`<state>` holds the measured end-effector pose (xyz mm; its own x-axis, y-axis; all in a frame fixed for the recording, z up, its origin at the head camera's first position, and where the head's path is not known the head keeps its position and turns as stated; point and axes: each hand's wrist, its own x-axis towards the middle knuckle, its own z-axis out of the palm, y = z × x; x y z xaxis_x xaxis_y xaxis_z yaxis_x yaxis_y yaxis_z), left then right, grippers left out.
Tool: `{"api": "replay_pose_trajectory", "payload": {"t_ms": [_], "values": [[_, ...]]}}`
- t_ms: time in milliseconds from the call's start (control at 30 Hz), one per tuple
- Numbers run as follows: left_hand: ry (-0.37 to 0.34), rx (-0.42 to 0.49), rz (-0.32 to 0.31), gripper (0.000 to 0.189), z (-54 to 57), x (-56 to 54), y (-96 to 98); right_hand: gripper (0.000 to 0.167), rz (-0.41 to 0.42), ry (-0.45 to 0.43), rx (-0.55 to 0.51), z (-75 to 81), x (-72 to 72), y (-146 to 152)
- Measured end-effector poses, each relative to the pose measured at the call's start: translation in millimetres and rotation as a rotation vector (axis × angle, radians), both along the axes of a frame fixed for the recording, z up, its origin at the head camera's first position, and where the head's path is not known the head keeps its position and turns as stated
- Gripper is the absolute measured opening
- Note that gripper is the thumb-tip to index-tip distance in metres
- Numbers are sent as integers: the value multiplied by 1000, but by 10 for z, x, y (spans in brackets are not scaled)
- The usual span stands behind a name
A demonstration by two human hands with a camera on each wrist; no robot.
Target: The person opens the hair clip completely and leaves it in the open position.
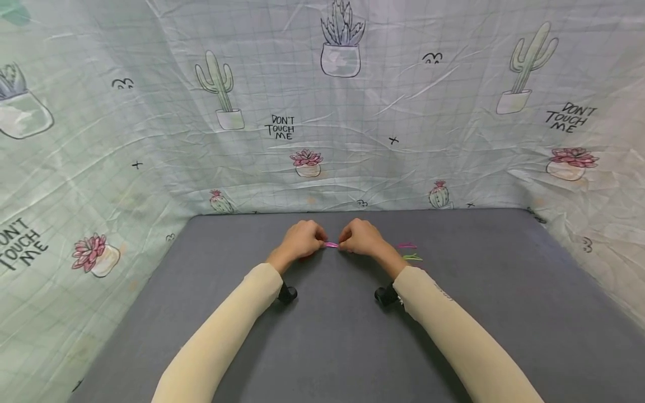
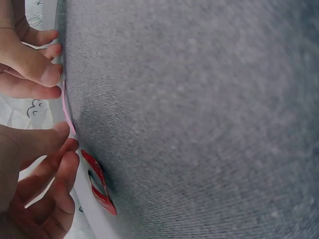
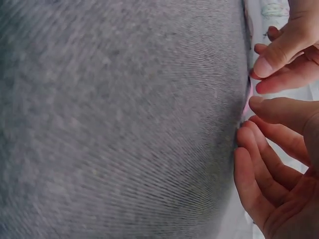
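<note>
A slim pink hair clip (image 1: 331, 244) spans the gap between the two hands, close over the grey surface. My left hand (image 1: 302, 239) pinches one end between thumb and index finger, its other fingers loosely bent. At the opposite end, the thumb and index finger of my right hand (image 1: 364, 238) pinch the clip. The left wrist view shows the pink hair clip (image 2: 68, 109) edge-on between the fingertips. A red snap hair clip (image 2: 99, 183) lies beside the left hand, mostly hidden under that hand in the head view.
To the right of the right hand lie a magenta hair clip (image 1: 406, 245) and a lime-green hair clip (image 1: 412, 257), partly near the forearm. The dark grey table (image 1: 322, 347) ends at a hanging cactus-print cloth (image 1: 342, 168) along the back and sides.
</note>
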<state>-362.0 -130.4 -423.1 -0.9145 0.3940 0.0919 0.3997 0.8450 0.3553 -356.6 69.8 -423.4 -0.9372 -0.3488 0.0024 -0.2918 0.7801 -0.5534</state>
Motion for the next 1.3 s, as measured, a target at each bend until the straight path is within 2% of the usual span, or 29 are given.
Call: {"api": "replay_pose_trajectory", "payload": {"t_ms": [233, 600, 767, 1000, 1167, 1300], "values": [[7, -26, 12, 13, -27, 16, 35, 7, -50, 23, 29, -34, -16, -6], [31, -60, 13, 10, -42, 38, 87, 5, -35, 9, 9, -75, -24, 5], [71, -23, 40, 5, -50, 58, 73, 6, -31, -7, 19, -95, -24, 0], [56, 57, 60, 4, -49, 82, 47, 5, -22, -5, -10, -104, -19, 11], [72, 130, 67, 5, -46, 126, 48, 6, -7, 13, -50, -45, 44, 63], [85, 188, 54, 6, -42, 184, 68, 7, 21, 50, -43, 23, 126, 117]]}}
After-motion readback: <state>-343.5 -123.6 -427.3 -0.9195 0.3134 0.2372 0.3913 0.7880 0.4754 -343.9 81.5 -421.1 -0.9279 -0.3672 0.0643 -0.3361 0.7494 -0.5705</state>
